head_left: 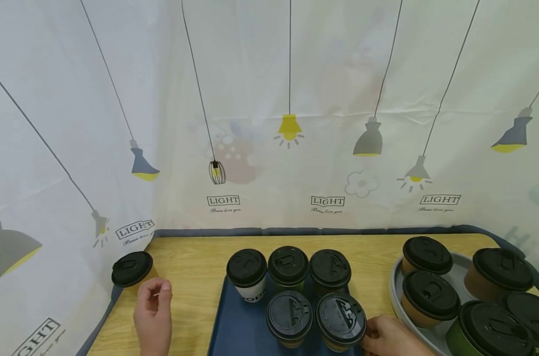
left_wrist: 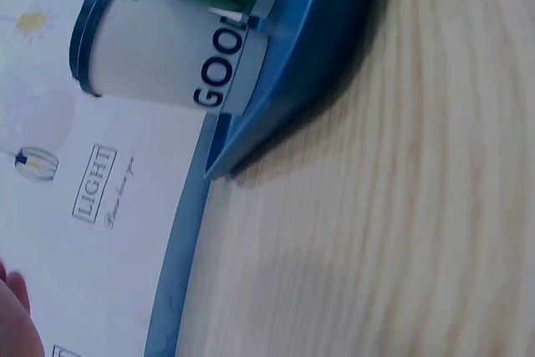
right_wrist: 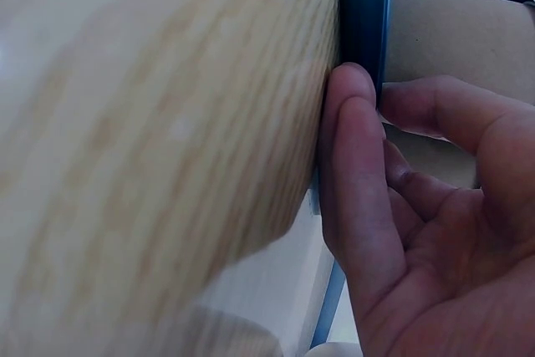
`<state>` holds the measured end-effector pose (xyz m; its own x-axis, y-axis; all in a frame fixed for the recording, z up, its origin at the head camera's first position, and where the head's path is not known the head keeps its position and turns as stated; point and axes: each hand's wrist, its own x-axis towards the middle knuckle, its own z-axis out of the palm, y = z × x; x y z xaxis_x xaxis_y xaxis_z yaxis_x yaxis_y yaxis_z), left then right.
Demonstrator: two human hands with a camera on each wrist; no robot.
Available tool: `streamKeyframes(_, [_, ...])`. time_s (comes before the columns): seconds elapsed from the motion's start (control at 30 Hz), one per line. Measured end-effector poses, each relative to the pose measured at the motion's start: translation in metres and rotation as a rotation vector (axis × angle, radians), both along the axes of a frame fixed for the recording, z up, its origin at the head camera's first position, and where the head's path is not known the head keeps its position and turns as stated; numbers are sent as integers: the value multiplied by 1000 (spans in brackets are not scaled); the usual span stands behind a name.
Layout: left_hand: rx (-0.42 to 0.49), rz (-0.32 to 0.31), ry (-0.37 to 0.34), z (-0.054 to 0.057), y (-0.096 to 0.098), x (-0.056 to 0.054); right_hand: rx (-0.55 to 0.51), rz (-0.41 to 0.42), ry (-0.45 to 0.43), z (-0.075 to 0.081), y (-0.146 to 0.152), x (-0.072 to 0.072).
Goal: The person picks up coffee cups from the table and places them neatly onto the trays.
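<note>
My right hand (head_left: 391,337) pinches the right rim of the blue tray (head_left: 227,316). In the right wrist view the thumb lies inside the tray's wall (right_wrist: 365,31) and the fingers (right_wrist: 361,165) outside it. Several lidded paper cups stand on this tray, among them a white one (head_left: 247,272) at the back left and two with shiny dark lids (head_left: 342,319) at the front. My left hand (head_left: 153,316) is raised at the left, loosely bent and holding nothing. Just behind it stands a brown cup with a black lid (head_left: 132,269), which the hand partly overlaps in the head view.
At the right, a round grey tray (head_left: 395,296) carries several black-lidded cups, one of them green (head_left: 458,341). Wooden tabletop (head_left: 189,277) lies between the left cup and the blue tray. A cloth printed with lamps (head_left: 260,212) hangs along the back and sides.
</note>
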<state>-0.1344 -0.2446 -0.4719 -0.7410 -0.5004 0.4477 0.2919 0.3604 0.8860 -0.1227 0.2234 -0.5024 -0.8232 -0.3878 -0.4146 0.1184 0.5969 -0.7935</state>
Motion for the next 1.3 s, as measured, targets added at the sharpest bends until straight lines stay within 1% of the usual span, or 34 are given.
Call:
streamKeyframes(0.1, [-3, 155, 9, 0, -11, -3, 4, -8, -9, 1, -1, 0])
streamKeyframes(0.2, [39, 278, -30, 3, -21, -6, 9, -10, -11, 2, -1, 1])
streamKeyframes(0.23, [56, 312, -38, 3, -24, -7, 11, -13, -14, 2, -1, 1])
streamKeyframes(0.3, [82, 361, -44, 3, -31, -8, 12, -16, -17, 2, -1, 1])
streamKeyframes(0.37, [99, 386, -56, 1, -36, -11, 11, -22, -23, 2, -1, 1])
streamKeyframes(0.47, [104, 387, -97, -4, -44, -13, 5, -18, -19, 1, -1, 1])
streamKeyframes(0.53, [102, 376, -160, -9, -48, -14, 2, -15, -12, 1, 0, 1])
streamKeyframes(0.7, [128, 317, -309, -19, -58, -17, 10, -10, 0, 0, 0, 0])
streamKeyframes(0.8, [163, 285, -359, -21, -64, -20, 12, -14, -5, 1, -1, 0])
streamKeyframes(0.9, [195, 276, -374, -21, -68, -24, 4, -21, -15, 1, 0, 0])
streamKeyframes(1.03, [224, 259, -364, -21, -72, -31, 3, -16, -6, 0, 0, -1])
streamKeyframes(1.17, [232, 232, -375, -20, -77, -41, 11, -25, -6, -1, 0, -1])
streamKeyframes(1.3, [221, 218, -367, -18, -78, -48, 22, -35, -7, -1, -1, -1])
